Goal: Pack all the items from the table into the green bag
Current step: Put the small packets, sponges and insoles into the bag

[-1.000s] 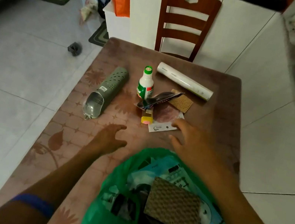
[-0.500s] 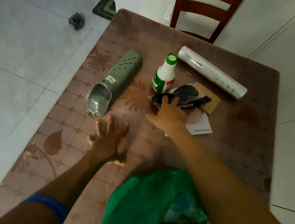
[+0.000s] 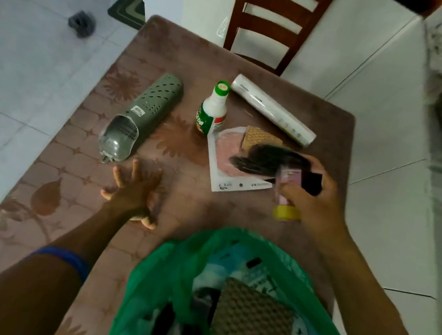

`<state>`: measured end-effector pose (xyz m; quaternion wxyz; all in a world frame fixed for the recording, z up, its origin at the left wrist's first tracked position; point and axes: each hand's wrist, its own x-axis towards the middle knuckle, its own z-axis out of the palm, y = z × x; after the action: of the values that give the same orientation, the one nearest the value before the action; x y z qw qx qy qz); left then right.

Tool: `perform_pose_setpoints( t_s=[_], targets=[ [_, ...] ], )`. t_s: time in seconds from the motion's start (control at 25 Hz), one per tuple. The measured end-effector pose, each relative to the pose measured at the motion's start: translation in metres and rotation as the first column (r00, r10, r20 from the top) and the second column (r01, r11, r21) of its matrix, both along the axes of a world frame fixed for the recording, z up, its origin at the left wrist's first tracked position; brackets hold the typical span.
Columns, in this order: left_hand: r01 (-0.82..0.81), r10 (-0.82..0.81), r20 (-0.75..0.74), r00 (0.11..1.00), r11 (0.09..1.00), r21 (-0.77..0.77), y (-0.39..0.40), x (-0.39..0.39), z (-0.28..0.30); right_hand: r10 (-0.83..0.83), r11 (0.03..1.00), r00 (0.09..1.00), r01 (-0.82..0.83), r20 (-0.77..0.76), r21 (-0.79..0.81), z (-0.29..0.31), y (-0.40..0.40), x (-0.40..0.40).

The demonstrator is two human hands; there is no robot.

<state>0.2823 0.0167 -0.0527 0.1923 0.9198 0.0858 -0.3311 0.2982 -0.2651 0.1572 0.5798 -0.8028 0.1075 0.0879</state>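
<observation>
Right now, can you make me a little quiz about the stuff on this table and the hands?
1. True or false: the left hand is holding the grey holed tube.
2. Which thing stands upright on the table? A) the white roll B) the green-capped bottle C) the grey holed tube
3. Fill in: the right hand grips a dark packet and a small pink stick with a ______ end.

Key
1. False: its fingers are spread near the table top and hold nothing.
2. B: the roll and the tube lie on their sides.
3. Yellow. It is held above the table, beyond the green bag.
</observation>
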Motion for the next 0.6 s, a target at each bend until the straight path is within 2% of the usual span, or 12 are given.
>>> perform_pose_setpoints(
  t_s=[0.08, 0.12, 0.16, 0.2, 0.28, 0.32, 0.36, 0.44, 0.48, 0.52, 0.56, 0.6],
  targets=[
    [-0.031, 0.028, -0.039, 0.999, 0.995, -0.095, 0.002, -0.008, 0.02, -0.146, 0.979, 0.989, 0.149, -0.027, 0.138, 0.031, -0.036, -0.051],
    [-0.176, 0.168, -0.053, 0.984, 0.95, -0.257, -0.002, -0.014, 0.039, -0.187, 0.952, 0.982, 0.191, -0.037, 0.241, 0.035, -0.056, -0.073],
    [-0.349, 0.36, -0.059, 0.931, 0.835, -0.425, -0.008, -0.025, 0.061, -0.198, 0.894, 0.979, 0.198, -0.043, 0.401, 0.037, -0.074, -0.096],
    [-0.448, 0.517, -0.027, 0.855, 0.711, -0.542, -0.015, -0.04, 0.088, -0.105, 0.78, 0.993, 0.12, -0.06, 0.614, 0.038, -0.085, -0.117],
    [-0.359, 0.66, 0.226, 0.717, 0.626, -0.692, -0.031, -0.079, 0.148, 0.147, 0.326, 0.989, -0.025, -0.025, 0.945, 0.031, -0.099, -0.154],
    [-0.237, 0.676, 0.327, 0.66, 0.601, -0.763, -0.04, -0.103, 0.174, 0.168, 0.242, 0.985, -0.016, -0.026, 0.97, 0.026, -0.105, -0.168],
    [-0.076, 0.63, 0.424, 0.65, 0.61, -0.789, -0.051, -0.129, 0.198, 0.156, 0.301, 0.987, -0.025, -0.023, 0.953, 0.016, -0.109, -0.182],
    [0.235, 0.257, 0.642, 0.723, 0.782, -0.577, -0.069, -0.17, 0.211, 0.145, 0.664, 0.989, -0.091, -0.008, 0.742, 0.001, -0.106, -0.201],
    [0.307, -0.008, 0.637, 0.771, 0.881, -0.36, -0.076, -0.181, 0.204, 0.212, 0.856, 0.976, -0.211, 0.052, 0.472, -0.002, -0.096, -0.21],
    [0.344, -0.235, 0.519, 0.822, 0.931, -0.124, -0.082, -0.188, 0.194, 0.327, 0.933, 0.935, -0.343, 0.139, 0.108, -0.008, -0.087, -0.214],
    [0.348, -0.344, 0.381, 0.859, 0.936, 0.06, -0.086, -0.191, 0.181, 0.437, 0.889, 0.882, -0.392, 0.177, -0.237, -0.015, -0.081, -0.217],
    [0.323, -0.352, 0.298, 0.887, 0.935, 0.144, -0.09, -0.192, 0.172, 0.503, 0.797, 0.848, -0.38, 0.167, -0.469, -0.023, -0.078, -0.219]
  ],
)
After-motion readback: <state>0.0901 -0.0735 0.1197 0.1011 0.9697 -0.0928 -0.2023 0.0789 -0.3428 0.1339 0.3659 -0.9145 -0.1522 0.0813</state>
